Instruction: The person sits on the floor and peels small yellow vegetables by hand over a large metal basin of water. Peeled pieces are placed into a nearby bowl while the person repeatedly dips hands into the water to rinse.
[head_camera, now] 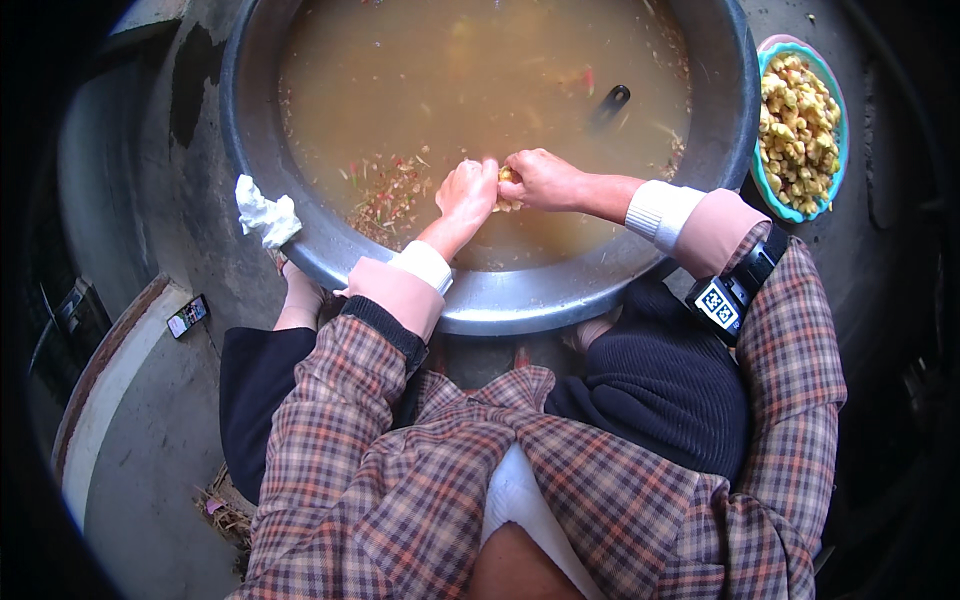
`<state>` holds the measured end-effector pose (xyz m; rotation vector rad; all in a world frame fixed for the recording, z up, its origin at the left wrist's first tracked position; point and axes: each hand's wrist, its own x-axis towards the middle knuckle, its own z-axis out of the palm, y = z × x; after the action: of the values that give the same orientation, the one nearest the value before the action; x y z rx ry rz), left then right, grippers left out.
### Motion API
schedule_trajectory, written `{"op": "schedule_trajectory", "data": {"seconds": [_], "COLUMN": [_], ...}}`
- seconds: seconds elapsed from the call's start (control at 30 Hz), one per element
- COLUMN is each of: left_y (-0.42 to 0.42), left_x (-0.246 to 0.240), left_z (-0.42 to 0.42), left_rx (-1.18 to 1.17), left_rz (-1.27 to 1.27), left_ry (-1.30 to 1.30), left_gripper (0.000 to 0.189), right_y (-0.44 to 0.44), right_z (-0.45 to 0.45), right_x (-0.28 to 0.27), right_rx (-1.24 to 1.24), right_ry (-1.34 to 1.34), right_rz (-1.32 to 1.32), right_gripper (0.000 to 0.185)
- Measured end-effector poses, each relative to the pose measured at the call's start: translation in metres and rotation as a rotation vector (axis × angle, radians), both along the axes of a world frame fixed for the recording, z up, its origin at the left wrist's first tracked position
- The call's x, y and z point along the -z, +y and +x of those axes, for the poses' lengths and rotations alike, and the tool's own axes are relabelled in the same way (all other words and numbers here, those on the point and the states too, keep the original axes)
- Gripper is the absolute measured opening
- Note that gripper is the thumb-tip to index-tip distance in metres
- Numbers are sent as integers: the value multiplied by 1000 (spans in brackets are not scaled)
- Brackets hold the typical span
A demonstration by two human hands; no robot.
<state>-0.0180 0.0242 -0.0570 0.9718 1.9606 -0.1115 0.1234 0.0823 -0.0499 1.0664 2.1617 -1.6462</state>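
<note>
A large metal basin (525, 300) holds murky brown water with reddish and pale peelings afloat. Over its near part, my left hand (466, 187) and my right hand (541, 178) meet, both gripping a knobbly yellow piece of ginger root (508, 180). My fingers cover much of the root. To the right of my right hand, the black handle of a tool (616, 97) sticks up out of the water; its lower part is hidden. Floating peelings (390, 196) gather left of my left hand.
A scalloped turquoise basket (842, 112) heaped with ginger roots (796, 135) stands right of the basin. A crumpled white cloth or plastic (266, 212) lies on the basin's left rim. Lower left, a smartphone (187, 316) rests on a ledge, with dry plant scraps (225, 514) below.
</note>
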Motion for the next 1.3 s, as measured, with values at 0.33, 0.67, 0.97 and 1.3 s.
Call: {"op": "schedule_trajectory", "data": {"seconds": [0.33,0.67,0.97,1.3], "left_y": [2,-7,-8,-8], "left_x": [21,3,3,-10], "left_z": [-9,-18,-25,9], "left_rx": [-69,-698,-939,-721], "left_rz": [-80,-111,-65,126], "left_ry": [-177,-899,-1245,-919], "left_gripper": [48,50,32,40], "right_y": [9,16,16,10], "right_z": [-7,34,27,12], "right_x": [-7,-3,-8,-4], "right_rx": [-59,-8,212,460], "right_ry": [-82,-236,-37,109], "right_rz": [164,-63,-474,-512], "right_gripper": [36,29,33,30]}}
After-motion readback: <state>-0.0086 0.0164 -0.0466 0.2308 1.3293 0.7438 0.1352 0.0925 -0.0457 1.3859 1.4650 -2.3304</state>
